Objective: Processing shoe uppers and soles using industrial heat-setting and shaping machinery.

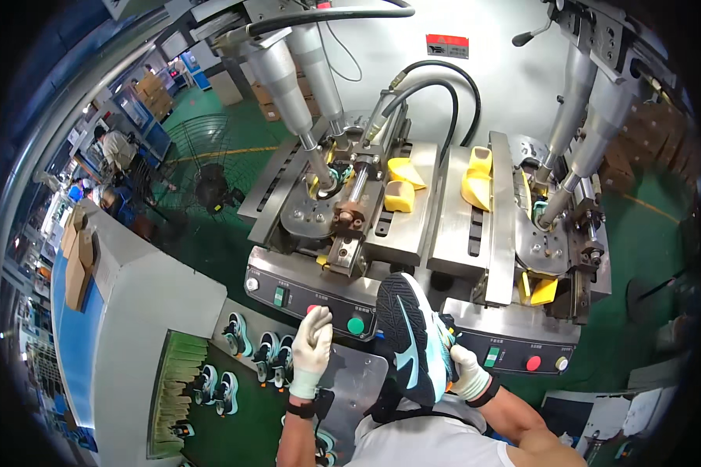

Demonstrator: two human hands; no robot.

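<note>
Here my right hand (469,372) grips the shoe (413,338), sole up. My left hand (313,346), fingers closed on nothing, presses the red button (314,310) beside the green button (356,325).

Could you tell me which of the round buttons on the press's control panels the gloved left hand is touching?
The red round button on the left panel, under the white-gloved left hand; the green round button beside it is untouched.

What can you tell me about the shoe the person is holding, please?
The shoe is a sneaker turned sole-up, its black, ridged outsole facing the camera with teal and white showing along the side. It lies lengthwise away from the person, in front of the press machine's control panels. The gloved right hand grips its near side; the gloved left hand is apart, by the buttons.
</note>
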